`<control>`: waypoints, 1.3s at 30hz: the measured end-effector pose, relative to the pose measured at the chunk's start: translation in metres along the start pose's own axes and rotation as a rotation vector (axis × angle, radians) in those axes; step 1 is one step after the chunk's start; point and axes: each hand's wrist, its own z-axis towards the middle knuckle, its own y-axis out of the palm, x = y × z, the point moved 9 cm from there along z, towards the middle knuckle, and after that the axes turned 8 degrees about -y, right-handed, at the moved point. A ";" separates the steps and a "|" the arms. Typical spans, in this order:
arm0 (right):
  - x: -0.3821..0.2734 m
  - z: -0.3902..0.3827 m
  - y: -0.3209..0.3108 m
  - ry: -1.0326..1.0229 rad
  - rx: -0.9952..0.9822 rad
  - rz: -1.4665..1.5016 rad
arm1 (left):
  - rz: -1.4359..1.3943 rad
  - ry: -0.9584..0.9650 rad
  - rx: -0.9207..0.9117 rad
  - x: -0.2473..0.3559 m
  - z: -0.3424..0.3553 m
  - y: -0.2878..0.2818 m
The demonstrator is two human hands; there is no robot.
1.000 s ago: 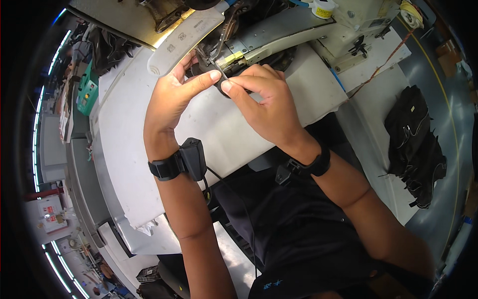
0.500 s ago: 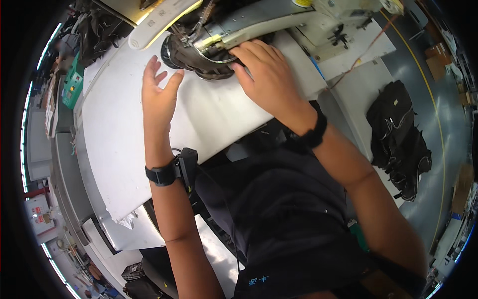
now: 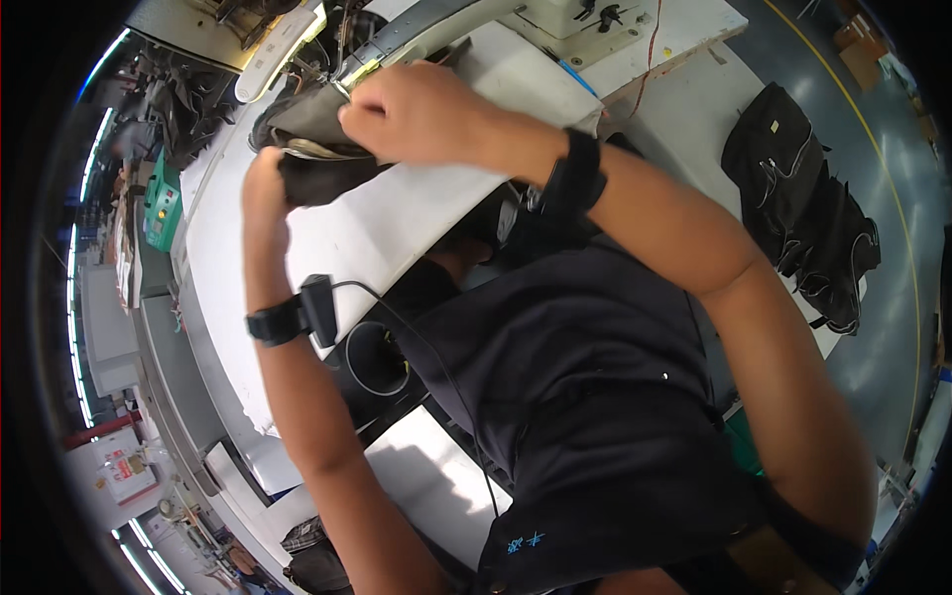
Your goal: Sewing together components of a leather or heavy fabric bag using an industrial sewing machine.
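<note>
A dark brown-grey fabric piece (image 3: 315,117) with a pale edging lies under the head of a sewing machine (image 3: 421,32), its lower part hanging over the white tabletop. My right hand (image 3: 416,114) is closed in a fist-like pinch at the fabric's right side, close to the machine arm. At the left end of the fabric, my left hand (image 3: 266,193) is closed on its edge, slightly blurred, its fingertips partly hidden. Both wrists wear black straps.
The white table (image 3: 367,213) curves in front of me. Black bags (image 3: 793,208) lie on a surface to the right, beside a grey floor. A green box-shaped device (image 3: 162,203) stands at the left. A blue stick-like item (image 3: 577,77) lies beyond my right hand.
My left hand went from open beside the fabric to closed on its left edge. My right hand curled into a grip, and the fabric spread leftward. The view shifted.
</note>
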 end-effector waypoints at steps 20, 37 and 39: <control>-0.048 -0.108 -0.002 0.282 -0.123 0.425 | 0.900 0.263 -0.108 0.061 -0.041 -0.039; -0.025 -0.161 -0.036 -0.025 0.268 -0.043 | 1.321 0.726 0.241 -0.005 -0.171 0.062; -0.025 -0.165 -0.035 -0.014 0.271 -0.022 | 1.373 0.779 0.266 0.010 -0.185 0.069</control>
